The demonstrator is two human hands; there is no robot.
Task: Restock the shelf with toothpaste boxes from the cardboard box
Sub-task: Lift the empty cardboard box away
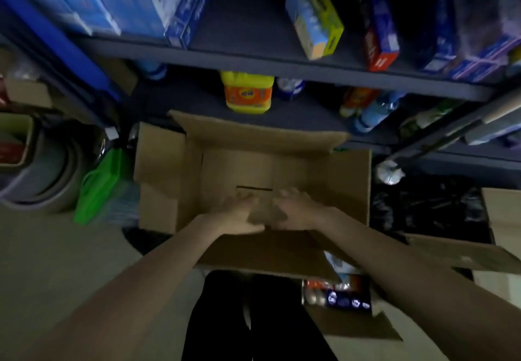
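Toothpaste boxes cannot be made out inside the brown corrugated cardboard box (253, 174) that sits open on the floor just before the dark grey metal shelf (282, 61); the visible inner walls and bottom look bare, though the near part is hidden by the hands and the near flap. Both hands reach down into this box, close together. The left hand (239, 214) lies with fingers fairly straight and pointed toward the far wall, holding nothing that shows. The right hand (293, 208) sits just beside it, fingers loosely spread; blur makes it hard to tell whether anything lies under either palm.

All four flaps of the box are folded outward, likely so that both arms can reach in freely. The box stands right against the shelf, which keeps the carry short.

On the shelf above the box stand blue packets (112, 2), a yellow-green and blue carton (315, 19) and a red and blue carton (379, 27). On the lower board, just behind the box, is a yellow plastic jug with an orange label (248, 92). Left of the box lies a green bag (101, 185). To the right, nearer the person, a second cardboard box (346, 327) holds small printed packs (338, 293), possibly the stock.
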